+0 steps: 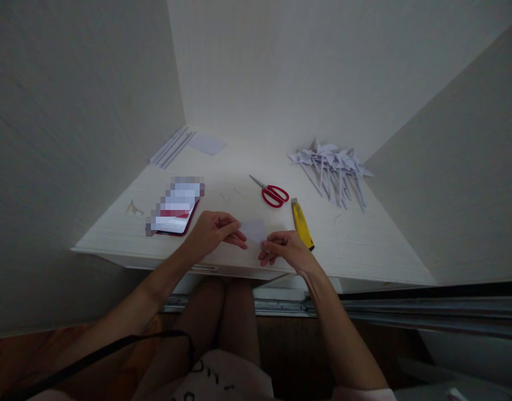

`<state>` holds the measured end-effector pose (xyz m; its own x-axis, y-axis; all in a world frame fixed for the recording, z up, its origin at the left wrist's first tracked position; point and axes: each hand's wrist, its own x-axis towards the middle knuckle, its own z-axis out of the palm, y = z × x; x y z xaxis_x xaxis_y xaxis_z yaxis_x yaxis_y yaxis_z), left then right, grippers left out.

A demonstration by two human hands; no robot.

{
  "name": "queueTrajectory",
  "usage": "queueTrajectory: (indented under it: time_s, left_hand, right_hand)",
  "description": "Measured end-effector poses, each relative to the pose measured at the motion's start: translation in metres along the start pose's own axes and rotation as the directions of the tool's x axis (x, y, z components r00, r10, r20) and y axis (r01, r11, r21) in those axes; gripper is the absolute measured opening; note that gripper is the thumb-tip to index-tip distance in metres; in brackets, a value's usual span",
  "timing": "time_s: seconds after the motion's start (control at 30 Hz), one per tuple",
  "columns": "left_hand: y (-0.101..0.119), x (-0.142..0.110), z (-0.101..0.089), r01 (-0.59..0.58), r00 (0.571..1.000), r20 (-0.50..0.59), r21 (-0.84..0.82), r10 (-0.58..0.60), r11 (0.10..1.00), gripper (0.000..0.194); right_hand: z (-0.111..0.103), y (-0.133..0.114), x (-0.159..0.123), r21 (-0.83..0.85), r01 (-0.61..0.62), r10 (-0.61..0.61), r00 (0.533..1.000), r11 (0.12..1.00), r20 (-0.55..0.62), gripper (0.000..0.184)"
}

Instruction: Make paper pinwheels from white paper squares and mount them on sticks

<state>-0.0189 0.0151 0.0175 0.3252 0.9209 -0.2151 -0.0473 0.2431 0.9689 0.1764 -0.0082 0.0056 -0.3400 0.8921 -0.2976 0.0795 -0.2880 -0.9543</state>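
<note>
One paper square [253,229]: left hand [220,227] nearly closed, pinching its edge, thumb against fingers; right hand [286,247] half-curled by its near-right corner, grip unclear; red-handled scissors [276,196] lie beyond.

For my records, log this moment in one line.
left hand: at left edge of paper; right hand: at its near-right corner; scissors: beyond hands; yellow tool: beside right hand

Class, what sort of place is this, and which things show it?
Probably a small craft workspace: a white desk set between walls, with red-handled scissors and a heap of folded paper pieces.
</note>
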Motion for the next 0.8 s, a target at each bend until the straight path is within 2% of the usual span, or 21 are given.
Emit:
queueTrajectory:
  time_s: [0.2, 0.27, 0.33, 0.4, 0.43, 0.47, 0.53, 0.6, 0.67, 0.7, 0.8]
  left_hand:
    - [-0.006, -0.001, 0.003, -0.008, 1.000, -0.013, -0.069, 0.007, 0.998, 0.016]
    - [-0.010, -0.001, -0.001, -0.027, 0.998, -0.062, -0.082, 0.022, 0.996, 0.016]
    - [-0.013, -0.001, -0.006, -0.064, 0.987, -0.156, -0.089, 0.050, 0.994, 0.016]
    - [-0.015, 0.000, -0.009, -0.077, 0.972, -0.227, -0.081, 0.056, 0.994, 0.015]
    - [-0.016, 0.001, -0.009, -0.066, 0.971, -0.233, -0.076, 0.047, 0.995, 0.015]
    - [-0.017, 0.001, -0.007, -0.050, 0.975, -0.221, -0.071, 0.033, 0.996, 0.015]
    - [-0.020, 0.002, -0.001, -0.020, 0.983, -0.186, -0.064, 0.008, 0.998, 0.015]
    - [-0.023, 0.003, 0.007, -0.013, 0.985, -0.171, -0.046, 0.005, 0.999, 0.014]
    - [-0.026, 0.005, 0.012, -0.012, 0.986, -0.164, 0.020, 0.015, 1.000, 0.013]
    - [-0.027, 0.006, 0.012, -0.011, 0.987, -0.161, 0.077, 0.023, 0.997, 0.013]
    - [-0.026, 0.008, 0.007, 0.014, 0.987, -0.155, 0.365, 0.046, 0.931, 0.018]
  right_hand:
    - [0.001, 0.000, -0.005, 0.002, 0.000, 0.000, 0.999, 1.000, -0.045, 0.022]
    - [-0.003, 0.003, -0.010, 0.012, 0.013, -0.012, 0.999, 1.000, -0.051, 0.018]
    - [-0.010, 0.005, -0.016, -0.011, 0.023, -0.024, 0.997, 1.000, -0.077, 0.018]
    - [-0.017, 0.004, -0.022, -0.083, 0.076, -0.089, 0.982, 0.994, -0.169, 0.018]
    - [-0.018, 0.002, -0.025, -0.144, 0.132, -0.165, 0.956, 0.981, -0.242, 0.018]
    - [-0.017, 0.000, -0.026, -0.235, 0.200, -0.269, 0.912, 0.951, -0.309, 0.018]
    - [-0.008, -0.005, -0.025, -0.496, 0.308, -0.507, 0.794, 0.812, -0.337, 0.022]
    - [0.006, -0.007, -0.019, -0.753, 0.328, -0.639, 0.753, 0.571, -0.157, 0.029]
    - [0.020, -0.001, -0.013, -0.891, 0.267, -0.605, 0.796, 0.368, -0.012, 0.035]
    - [0.025, 0.003, -0.010, -0.926, 0.227, -0.567, 0.824, 0.303, 0.016, 0.036]
    - [0.033, 0.019, -0.006, -0.971, 0.113, -0.487, 0.873, 0.211, -0.004, 0.039]
